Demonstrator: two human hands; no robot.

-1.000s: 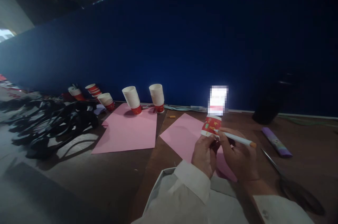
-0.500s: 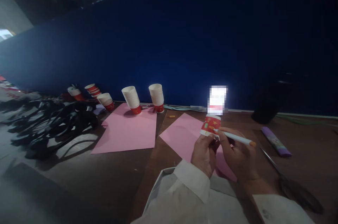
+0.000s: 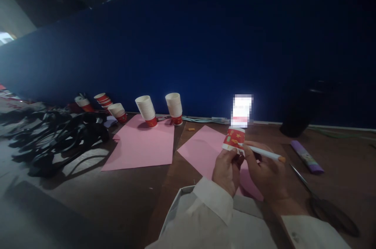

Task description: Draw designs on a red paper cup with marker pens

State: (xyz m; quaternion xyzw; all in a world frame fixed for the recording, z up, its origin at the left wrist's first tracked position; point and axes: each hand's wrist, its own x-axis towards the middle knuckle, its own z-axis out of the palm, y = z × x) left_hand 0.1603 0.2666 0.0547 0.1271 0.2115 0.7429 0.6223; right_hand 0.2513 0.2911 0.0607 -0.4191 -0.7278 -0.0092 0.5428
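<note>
My left hand [image 3: 227, 170] is closed around the lower edge of a red and white paper cup [image 3: 235, 138] with gold star decoration. In my right hand [image 3: 263, 172] is a white marker [image 3: 264, 152] with an orange end. Its tip meets the cup's red side, close to the left fingertips. A pink sheet of paper [image 3: 202, 145] lies on the table beneath both hands. Behind the cup stands a lit, pixelated screen [image 3: 241, 110].
Stacked paper cups [image 3: 146, 110] and another stack [image 3: 174, 108] stand by the blue partition [image 3: 190, 53]. Scissors [image 3: 323, 206] and a purple packet [image 3: 307, 157] lie right. An orange marker cap [image 3: 191, 129], a second pink sheet [image 3: 143, 147] and tangled black cables [image 3: 58, 135] are left.
Hardly anything differs. The cup and the marker have shifted by a tiny amount, with both hands keeping their hold.
</note>
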